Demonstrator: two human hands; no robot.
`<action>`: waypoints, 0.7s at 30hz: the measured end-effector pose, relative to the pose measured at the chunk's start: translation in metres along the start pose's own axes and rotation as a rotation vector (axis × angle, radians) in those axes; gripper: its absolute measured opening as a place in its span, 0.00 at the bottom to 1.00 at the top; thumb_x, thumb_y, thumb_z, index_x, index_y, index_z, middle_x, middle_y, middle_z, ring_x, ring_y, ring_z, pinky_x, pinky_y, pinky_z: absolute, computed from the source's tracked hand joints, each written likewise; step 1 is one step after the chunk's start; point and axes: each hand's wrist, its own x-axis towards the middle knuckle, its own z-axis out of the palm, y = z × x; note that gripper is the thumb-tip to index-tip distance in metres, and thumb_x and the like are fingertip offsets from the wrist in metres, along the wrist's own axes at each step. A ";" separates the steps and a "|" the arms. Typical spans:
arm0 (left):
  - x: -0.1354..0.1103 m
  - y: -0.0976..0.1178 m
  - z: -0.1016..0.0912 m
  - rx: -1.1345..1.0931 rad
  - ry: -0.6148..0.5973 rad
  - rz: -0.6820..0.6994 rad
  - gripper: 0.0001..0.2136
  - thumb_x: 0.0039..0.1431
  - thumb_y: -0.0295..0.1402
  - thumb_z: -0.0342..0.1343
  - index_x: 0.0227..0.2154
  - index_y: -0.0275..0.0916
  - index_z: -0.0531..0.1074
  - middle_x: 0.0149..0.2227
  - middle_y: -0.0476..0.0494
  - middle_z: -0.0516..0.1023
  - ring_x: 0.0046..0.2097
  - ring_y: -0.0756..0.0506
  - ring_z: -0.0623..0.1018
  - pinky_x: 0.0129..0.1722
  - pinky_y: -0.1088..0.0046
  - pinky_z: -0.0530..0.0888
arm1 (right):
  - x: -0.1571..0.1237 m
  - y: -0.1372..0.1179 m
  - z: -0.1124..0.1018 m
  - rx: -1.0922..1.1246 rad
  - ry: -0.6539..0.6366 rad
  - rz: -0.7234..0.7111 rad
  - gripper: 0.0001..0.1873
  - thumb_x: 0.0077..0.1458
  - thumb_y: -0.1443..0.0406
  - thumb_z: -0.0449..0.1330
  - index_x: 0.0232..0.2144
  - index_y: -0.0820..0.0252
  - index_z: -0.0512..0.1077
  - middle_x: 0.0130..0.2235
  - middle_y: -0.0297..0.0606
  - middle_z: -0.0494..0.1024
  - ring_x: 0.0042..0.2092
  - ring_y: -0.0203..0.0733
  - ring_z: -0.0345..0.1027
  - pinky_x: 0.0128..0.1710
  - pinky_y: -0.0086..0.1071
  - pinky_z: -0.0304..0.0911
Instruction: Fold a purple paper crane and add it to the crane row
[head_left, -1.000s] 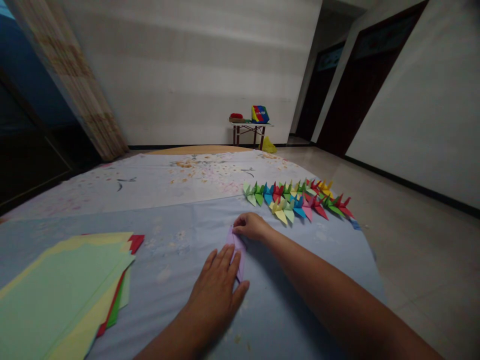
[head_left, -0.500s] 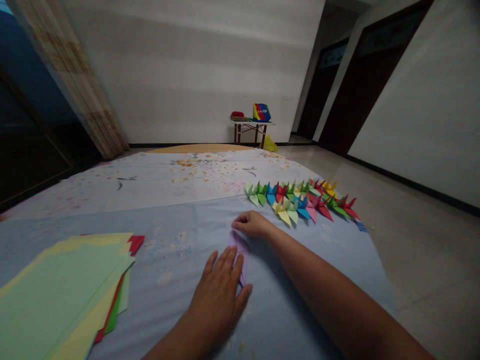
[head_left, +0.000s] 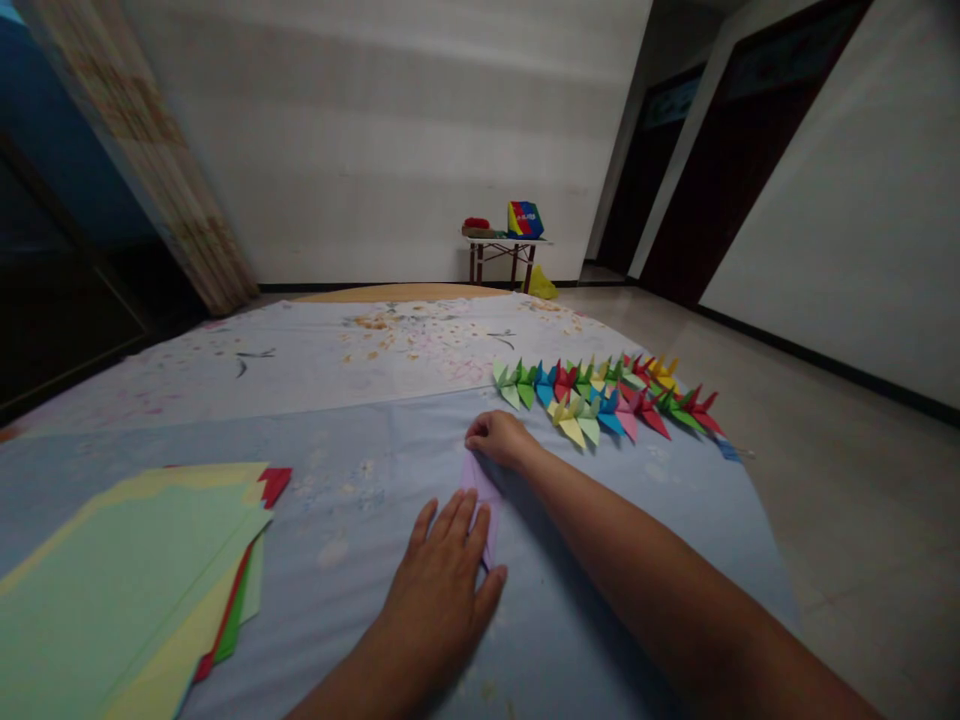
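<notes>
A partly folded sheet of purple origami paper (head_left: 481,480) lies on the blue cloth in front of me. My left hand (head_left: 442,560) is open and flat, its fingers pressing on the near part of the paper and covering some of it. At the paper's far tip, my right hand (head_left: 501,438) pinches the upper flap between thumb and fingers. Beyond my right hand, several folded paper cranes (head_left: 592,395) in green, blue, red, yellow and pink stand close together in rows.
To the left lies a stack of coloured paper sheets (head_left: 135,570), pale green on top. A flowered cloth (head_left: 315,350) covers the far part of the table. Past it, a small table (head_left: 506,241) by the wall holds a colourful box (head_left: 525,219).
My right hand has moved slightly away from me, drawing the purple flap up and out so that more of it shows. My left hand stays pressed in place.
</notes>
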 end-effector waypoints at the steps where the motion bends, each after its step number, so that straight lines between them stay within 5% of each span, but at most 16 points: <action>1: 0.000 0.000 0.000 0.000 -0.002 -0.001 0.27 0.62 0.45 0.39 0.59 0.35 0.56 0.62 0.34 0.53 0.63 0.37 0.53 0.61 0.49 0.50 | 0.000 0.001 -0.001 -0.001 0.022 -0.006 0.08 0.48 0.65 0.59 0.32 0.58 0.76 0.33 0.35 0.78 0.35 0.37 0.68 0.34 0.28 0.55; 10: 0.001 -0.001 0.001 0.001 0.010 0.002 0.27 0.62 0.45 0.39 0.59 0.35 0.57 0.62 0.34 0.53 0.63 0.38 0.53 0.61 0.49 0.49 | -0.034 0.012 -0.020 -0.022 -0.031 -0.082 0.07 0.47 0.60 0.61 0.29 0.55 0.77 0.30 0.32 0.78 0.36 0.38 0.67 0.37 0.31 0.54; 21: 0.000 -0.001 0.002 -0.006 0.044 0.007 0.26 0.61 0.45 0.41 0.58 0.36 0.59 0.62 0.35 0.56 0.63 0.37 0.55 0.60 0.49 0.51 | -0.037 0.014 -0.008 -0.002 0.005 -0.103 0.07 0.47 0.57 0.63 0.30 0.49 0.78 0.33 0.34 0.79 0.46 0.46 0.62 0.44 0.39 0.48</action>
